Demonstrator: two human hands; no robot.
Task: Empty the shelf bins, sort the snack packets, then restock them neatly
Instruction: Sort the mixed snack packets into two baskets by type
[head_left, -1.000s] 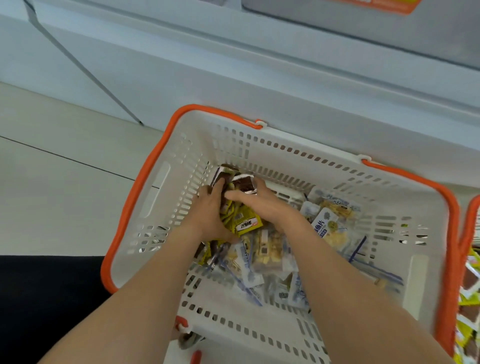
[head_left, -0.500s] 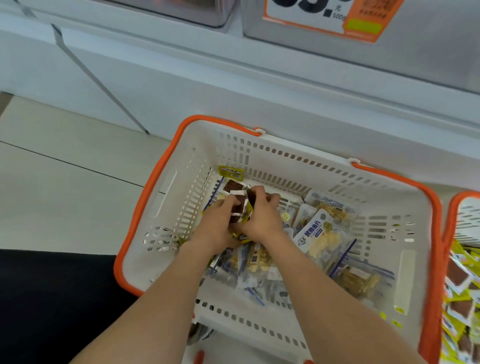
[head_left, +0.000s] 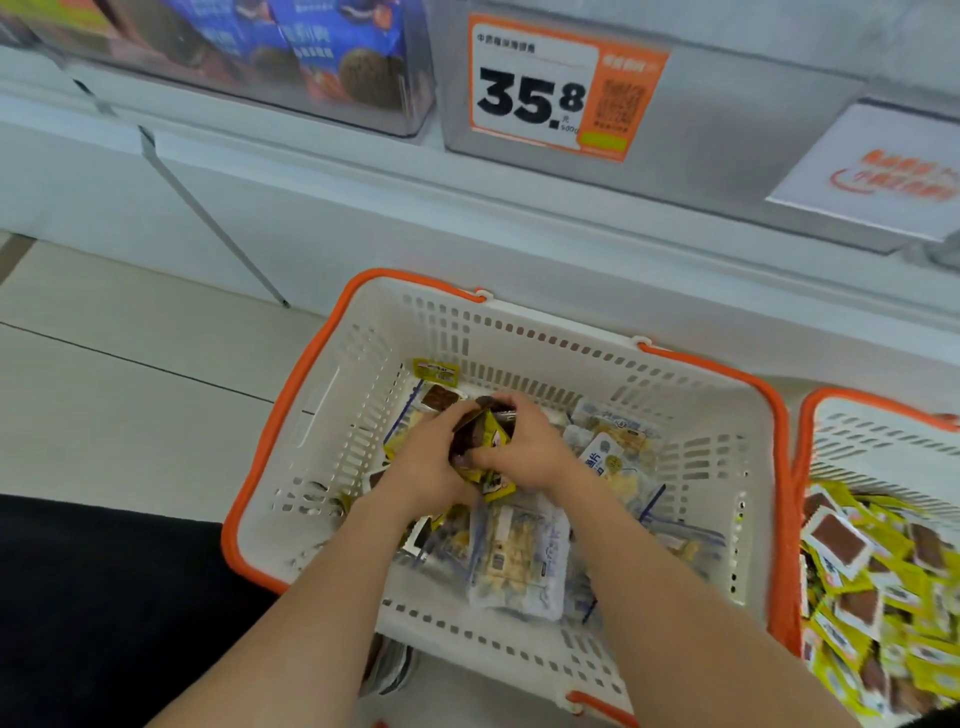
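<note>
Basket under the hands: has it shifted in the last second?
No. The basket sits where it was beside the shelf-base seam, and the floor line meets its left rim as before; only the camera tilted up.

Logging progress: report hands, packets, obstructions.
Left hand and right hand grip packet bundle in basket. White packets loose beneath. No obstruction seen.

Pale tiled floor (head_left: 130, 415): white orange-rimmed basket (head_left: 358, 395) on it; second basket (head_left: 872, 431) just beside, right.
</note>
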